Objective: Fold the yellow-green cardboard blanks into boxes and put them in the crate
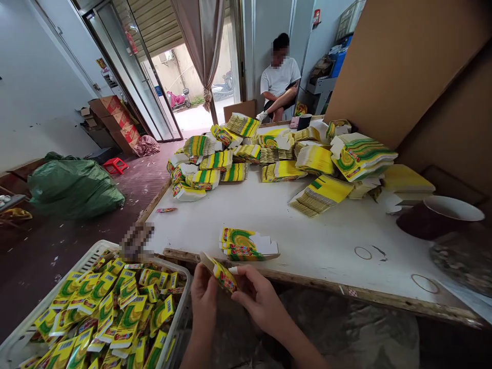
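Between both hands, just off the table's front edge, is a small yellow-and-green printed carton (223,277). My left hand (203,287) grips its left end, fingers wrapped round it. At the other end, my right hand (255,294) pinches it with thumb and fingers; a white wrap or flap shows at one fingertip. A short stack of flattened cartons (242,240) lies on the table right in front of my hands, white flaps pointing right. On the lower left, a white plastic crate (184,294) is heaped with folded yellow cartons (128,318).
Bundles of flat cartons (286,169) cover the back of the white table (246,210). A dark mug (418,220) and rubber bands (363,252) are at the right. Beyond the table sits a person in a white shirt (280,79). A green sack (73,187) rests on the floor.
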`<state>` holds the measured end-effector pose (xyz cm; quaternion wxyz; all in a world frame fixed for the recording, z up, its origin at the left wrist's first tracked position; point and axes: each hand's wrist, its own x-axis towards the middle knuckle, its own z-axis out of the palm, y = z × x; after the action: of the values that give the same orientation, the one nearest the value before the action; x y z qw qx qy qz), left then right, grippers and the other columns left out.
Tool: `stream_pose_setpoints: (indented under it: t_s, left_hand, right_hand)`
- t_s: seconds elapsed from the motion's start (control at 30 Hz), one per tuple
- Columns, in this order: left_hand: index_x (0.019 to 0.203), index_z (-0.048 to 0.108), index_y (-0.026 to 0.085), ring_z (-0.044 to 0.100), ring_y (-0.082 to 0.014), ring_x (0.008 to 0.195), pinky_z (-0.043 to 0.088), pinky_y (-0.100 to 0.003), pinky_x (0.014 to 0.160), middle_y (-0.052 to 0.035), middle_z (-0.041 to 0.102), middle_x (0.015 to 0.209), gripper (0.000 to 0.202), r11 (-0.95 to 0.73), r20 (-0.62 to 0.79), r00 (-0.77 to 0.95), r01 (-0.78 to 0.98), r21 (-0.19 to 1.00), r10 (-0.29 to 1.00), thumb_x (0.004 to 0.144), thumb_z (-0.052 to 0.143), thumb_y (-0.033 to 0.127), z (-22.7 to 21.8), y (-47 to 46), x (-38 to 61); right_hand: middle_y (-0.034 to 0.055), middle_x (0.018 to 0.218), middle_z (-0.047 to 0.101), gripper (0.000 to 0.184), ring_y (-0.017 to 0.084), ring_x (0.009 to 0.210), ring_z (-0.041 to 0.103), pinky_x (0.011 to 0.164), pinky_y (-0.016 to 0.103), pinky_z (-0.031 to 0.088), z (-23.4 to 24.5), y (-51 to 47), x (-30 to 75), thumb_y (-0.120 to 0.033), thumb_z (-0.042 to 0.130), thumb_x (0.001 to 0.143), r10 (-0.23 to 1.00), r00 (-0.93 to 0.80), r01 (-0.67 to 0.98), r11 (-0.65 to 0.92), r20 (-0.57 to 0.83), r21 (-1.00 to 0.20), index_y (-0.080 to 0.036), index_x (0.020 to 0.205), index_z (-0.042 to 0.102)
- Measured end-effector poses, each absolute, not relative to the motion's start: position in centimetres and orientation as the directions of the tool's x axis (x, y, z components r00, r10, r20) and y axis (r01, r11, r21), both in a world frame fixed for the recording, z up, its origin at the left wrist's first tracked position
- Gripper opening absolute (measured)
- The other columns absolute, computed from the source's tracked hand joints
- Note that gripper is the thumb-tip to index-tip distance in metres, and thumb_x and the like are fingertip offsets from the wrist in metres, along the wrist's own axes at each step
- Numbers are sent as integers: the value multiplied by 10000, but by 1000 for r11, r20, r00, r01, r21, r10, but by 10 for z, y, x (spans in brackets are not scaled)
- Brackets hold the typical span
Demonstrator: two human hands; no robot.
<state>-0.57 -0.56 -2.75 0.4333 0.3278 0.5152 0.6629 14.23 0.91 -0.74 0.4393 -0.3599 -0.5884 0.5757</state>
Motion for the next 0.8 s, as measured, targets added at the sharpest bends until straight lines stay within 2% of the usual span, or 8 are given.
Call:
stream_pose_setpoints:
  t_s: [0.17, 0.23, 0.37, 0.47, 0.53, 0.63, 0.7, 0.8]
  left_hand:
    - [751, 650, 161, 610, -137, 666, 495, -231, 649, -10, 684, 730, 282, -58, -14, -428, -153, 986, 904, 753, 750, 425, -6, 1, -10]
    - [851, 694, 170, 662, -192, 810, 522, -279, 748, -56, 728, 886, 334, -75, 30, -387, -100, 992, 922, 733, 754, 476, 5, -1, -15]
    - [1298, 568, 220, 539, -332, 1243, 432, -415, 1037, -141, 600, 1323, 843, -193, 197, -242, 41, 980, 950, 634, 701, 722, 36, -9, -34]
    - [1388, 492, 240, 426, -381, 1345, 338, -469, 1121, -141, 507, 1431, 1036, -105, 129, -35, 389, 915, 991, 485, 871, 576, 48, -12, -37]
    - [1361, 514, 257, 502, -374, 1272, 388, -489, 1074, -124, 567, 1369, 931, -38, 9, 55, 560, 828, 998, 526, 892, 422, 46, -10, -29]
    - [1254, 560, 227, 630, -322, 1071, 497, -453, 922, -107, 672, 1170, 611, 20, -68, 51, 637, 770, 996, 685, 768, 307, 33, -7, -12]
    - [1209, 548, 205, 641, -298, 1022, 516, -420, 873, -103, 674, 1120, 544, 9, -25, 17, 648, 761, 1000, 696, 726, 250, 23, -8, -3]
    - [1189, 534, 206, 635, -277, 1027, 515, -398, 874, -100, 657, 1117, 495, -95, 54, 84, 629, 772, 995, 711, 662, 184, 11, -13, 3]
  right_hand:
    - [11, 742, 582, 95, 162, 677, 527, 616, 262, 419, -13, 15, 146, -233, 568, 881, 940, -268, 34, 227, 210, -973, -196, 806, 614]
    - [17, 739, 600, 123, 171, 691, 547, 623, 269, 433, -12, 21, 154, -231, 572, 892, 930, -217, 89, 322, 298, -942, -203, 780, 614]
    - [34, 823, 676, 201, 200, 809, 568, 749, 329, 448, 0, 31, 176, -179, 504, 944, 806, -234, 328, 592, 544, -736, -251, 866, 674]
    - [-7, 833, 706, 239, 195, 867, 581, 948, 393, 399, 9, 28, 181, -145, 503, 947, 667, -381, 415, 743, 641, -526, -303, 933, 681]
    - [-25, 934, 712, 245, 196, 1013, 584, 1097, 424, 292, 8, 24, 178, -137, 532, 931, 622, -415, 396, 780, 663, -484, -336, 974, 669]
    - [41, 1368, 547, 373, 270, 1341, 403, 1163, 508, 219, -4, 17, 171, -237, 637, 879, 759, -194, 342, 646, 621, -682, -341, 1229, 565]
    - [115, 1531, 348, 603, 313, 1429, 282, 1150, 557, 255, -13, 15, 167, -361, 647, 872, 901, -10, 170, 429, 434, -887, -290, 1414, 394]
    - [161, 1441, 473, 603, 309, 1375, 403, 1091, 531, 379, -22, 15, 164, -519, 532, 918, 982, -185, -248, -4, 43, -969, -235, 1433, 402]
